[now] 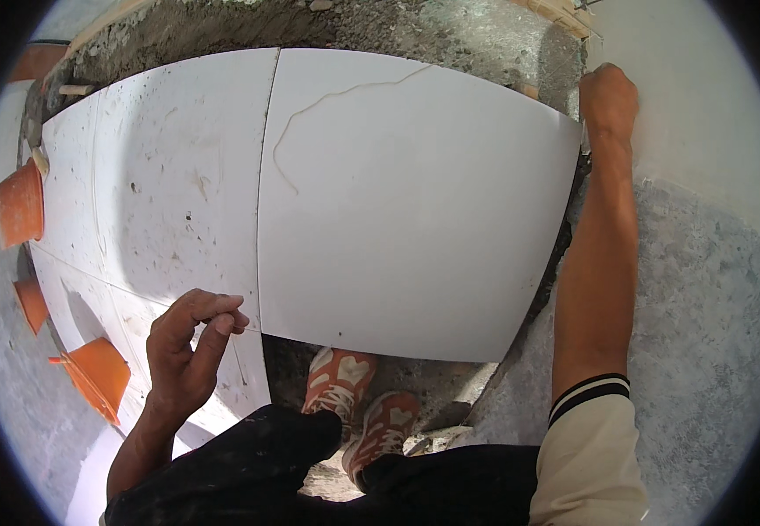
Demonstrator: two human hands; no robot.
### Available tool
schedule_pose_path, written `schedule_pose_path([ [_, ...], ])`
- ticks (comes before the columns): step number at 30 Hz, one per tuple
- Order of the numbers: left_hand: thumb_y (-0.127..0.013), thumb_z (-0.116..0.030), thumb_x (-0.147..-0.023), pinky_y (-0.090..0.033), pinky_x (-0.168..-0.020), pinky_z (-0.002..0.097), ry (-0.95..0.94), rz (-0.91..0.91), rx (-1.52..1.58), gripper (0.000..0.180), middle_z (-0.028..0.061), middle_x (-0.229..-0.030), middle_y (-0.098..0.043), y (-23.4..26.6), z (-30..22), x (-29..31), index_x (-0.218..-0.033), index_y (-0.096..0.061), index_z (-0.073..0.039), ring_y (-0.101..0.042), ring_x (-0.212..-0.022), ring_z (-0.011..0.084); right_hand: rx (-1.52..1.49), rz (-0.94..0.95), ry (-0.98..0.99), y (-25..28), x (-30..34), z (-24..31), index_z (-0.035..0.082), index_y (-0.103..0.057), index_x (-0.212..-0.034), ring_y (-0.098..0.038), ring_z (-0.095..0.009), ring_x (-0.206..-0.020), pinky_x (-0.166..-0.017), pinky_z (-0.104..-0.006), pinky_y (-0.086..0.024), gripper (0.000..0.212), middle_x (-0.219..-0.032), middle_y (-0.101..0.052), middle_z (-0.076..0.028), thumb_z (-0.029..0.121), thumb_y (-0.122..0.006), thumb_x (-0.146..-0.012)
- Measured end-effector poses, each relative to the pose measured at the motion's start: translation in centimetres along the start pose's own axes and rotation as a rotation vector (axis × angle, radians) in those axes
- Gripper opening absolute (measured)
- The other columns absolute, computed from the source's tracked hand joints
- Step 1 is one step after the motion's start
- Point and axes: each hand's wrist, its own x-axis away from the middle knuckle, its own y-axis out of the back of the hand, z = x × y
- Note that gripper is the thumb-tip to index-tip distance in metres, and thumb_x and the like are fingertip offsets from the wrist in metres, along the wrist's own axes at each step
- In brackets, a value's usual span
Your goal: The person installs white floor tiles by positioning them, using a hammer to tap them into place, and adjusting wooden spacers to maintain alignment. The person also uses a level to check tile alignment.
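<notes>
A large white floor tile lies in front of me, its right edge close to the wall. A thin pale string curves loosely over its far left part. My left hand is raised over the tiles at the near left, thumb and fingers pinched together. Whether anything is between them, I cannot make out. My right arm reaches far forward along the wall, and my right hand is a fist beside the tile's far right corner. Whatever that fist may hold is hidden.
More white tiles, speckled with dirt, lie to the left. Orange buckets stand along the left side, one at the far left. Rough grey mortar borders the far edge. My shoes are at the tile's near edge, beside the right-hand wall.
</notes>
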Motion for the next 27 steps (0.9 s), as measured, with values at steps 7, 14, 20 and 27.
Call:
schedule_pose_path([
  [7, -0.061, -0.007, -0.106, -0.056, -0.080, 0.0319, 0.027, -0.032, -0.016, 0.020, 0.0111, -0.096, -0.070, 0.4, -0.7, 0.4, -0.120, -0.070, 0.002, -0.068, -0.089, 0.0170, 0.001, 0.189, 0.122, 0.1, -4.9, -2.0, 0.002, -0.079, -0.097, -0.074, -0.041, -0.100, -0.089, -0.0482, -0.060, 0.023, -0.102, -0.077, -0.022, 0.021, -0.068, -0.091],
  [14, -0.060, -0.007, -0.106, -0.055, -0.081, 0.0327, 0.050, -0.037, 0.019, 0.021, 0.0106, -0.097, -0.069, 0.2, -0.3, 0.8, -0.122, -0.070, 0.001, -0.067, -0.090, 0.0170, -0.008, 0.197, 0.127, 3.4, -9.2, -2.2, 0.007, -0.079, -0.101, -0.074, -0.033, -0.103, -0.087, -0.0423, -0.062, 0.020, -0.107, -0.077, -0.011, 0.023, -0.078, -0.090],
  [20, -0.063, -0.002, -0.103, -0.056, -0.084, 0.0327, 0.071, -0.001, 0.013, 0.021, 0.0125, -0.099, -0.073, -0.7, 1.3, 1.3, -0.122, -0.070, 0.001, -0.071, -0.093, 0.0192, -0.273, 0.230, 0.088, 4.3, -6.2, -2.3, 0.007, -0.078, -0.105, -0.076, -0.025, -0.081, -0.074, -0.0373, -0.058, 0.020, -0.084, -0.078, -0.010, 0.024, -0.069, -0.098],
  [27, -0.062, -0.005, -0.104, -0.055, -0.088, 0.0345, 0.014, 0.144, -0.233, 0.021, 0.0132, -0.106, -0.074, -0.8, 2.2, 1.2, -0.123, -0.070, 0.000, -0.071, -0.100, 0.0201, -0.439, 0.160, 0.025, 7.1, -2.3, -3.1, -0.002, -0.074, -0.111, -0.071, -0.013, -0.071, -0.064, -0.0271, -0.057, 0.024, -0.081, -0.074, -0.008, 0.018, -0.064, -0.101],
])
